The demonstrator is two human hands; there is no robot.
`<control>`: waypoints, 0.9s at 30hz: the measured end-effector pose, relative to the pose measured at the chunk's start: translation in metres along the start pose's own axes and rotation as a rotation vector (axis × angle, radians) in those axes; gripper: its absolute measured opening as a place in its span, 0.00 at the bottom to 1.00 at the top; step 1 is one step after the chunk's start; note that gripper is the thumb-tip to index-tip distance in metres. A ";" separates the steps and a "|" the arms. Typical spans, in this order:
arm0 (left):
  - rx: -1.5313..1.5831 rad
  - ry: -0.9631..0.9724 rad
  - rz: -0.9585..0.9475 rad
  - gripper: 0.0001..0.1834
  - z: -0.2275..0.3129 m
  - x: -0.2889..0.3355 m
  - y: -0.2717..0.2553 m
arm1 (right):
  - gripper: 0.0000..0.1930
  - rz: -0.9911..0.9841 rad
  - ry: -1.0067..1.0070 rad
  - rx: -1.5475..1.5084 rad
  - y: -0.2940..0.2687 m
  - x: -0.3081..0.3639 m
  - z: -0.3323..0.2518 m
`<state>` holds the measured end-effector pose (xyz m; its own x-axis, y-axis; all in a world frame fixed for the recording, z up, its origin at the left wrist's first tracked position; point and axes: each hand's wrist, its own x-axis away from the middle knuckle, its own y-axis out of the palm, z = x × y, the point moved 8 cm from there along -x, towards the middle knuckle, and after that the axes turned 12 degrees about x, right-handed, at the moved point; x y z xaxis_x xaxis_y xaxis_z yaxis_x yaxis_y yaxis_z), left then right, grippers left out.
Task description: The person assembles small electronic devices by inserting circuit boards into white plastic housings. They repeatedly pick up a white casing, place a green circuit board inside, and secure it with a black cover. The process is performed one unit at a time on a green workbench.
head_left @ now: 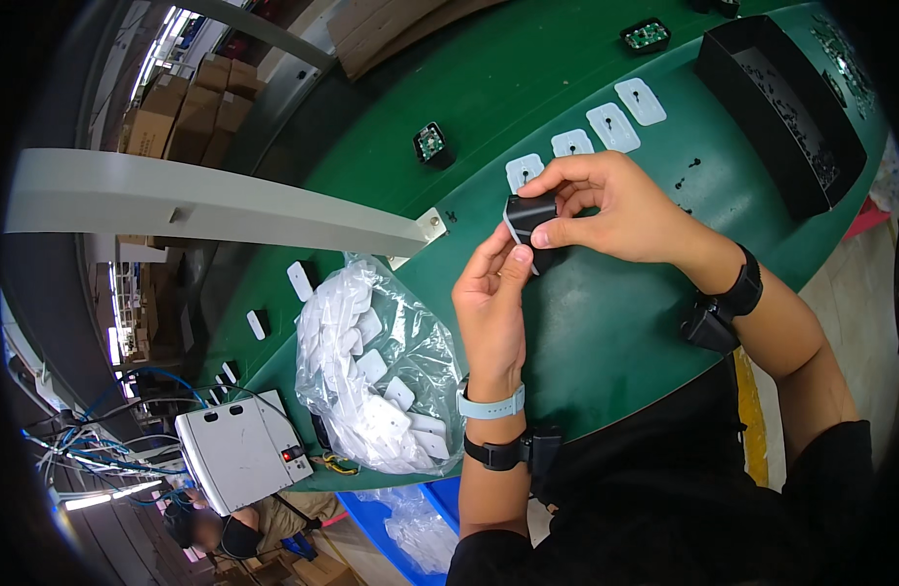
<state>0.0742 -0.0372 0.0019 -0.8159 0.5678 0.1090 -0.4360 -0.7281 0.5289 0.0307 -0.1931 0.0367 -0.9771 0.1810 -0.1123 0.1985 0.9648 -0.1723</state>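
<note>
Both hands hold a small black plastic housing [533, 213] above the green worktop. A thin white cover [511, 230] lies along its left side; I cannot tell whether it is fully seated. My left hand [495, 285] is closed, its thumb and fingers pressing the cover's lower end. My right hand [615, 207] grips the housing from the right, thumb below and fingers on top. Just beyond my hands, several white covers [613, 128] lie in a slanting row, each with a small dark piece on it. Small black parts [688, 172] lie loose right of them.
A black bin [752, 127] holding small dark parts stands at far right. Left of my hands sits a clear bag [415, 322] of white covers. Beyond are an open housing with circuit board [431, 145] and a grey metal post [225, 200]. A white box [244, 449] stands lower left.
</note>
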 end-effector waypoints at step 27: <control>-0.650 0.678 -0.028 0.22 0.036 0.015 0.022 | 0.19 0.019 -0.090 -0.128 0.015 0.004 -0.002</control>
<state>0.0661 -0.0309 0.0451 -0.7596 0.3925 -0.5186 -0.4185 -0.9053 -0.0723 0.0297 -0.1776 0.0360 -0.9612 0.1875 -0.2025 0.2001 0.9788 -0.0434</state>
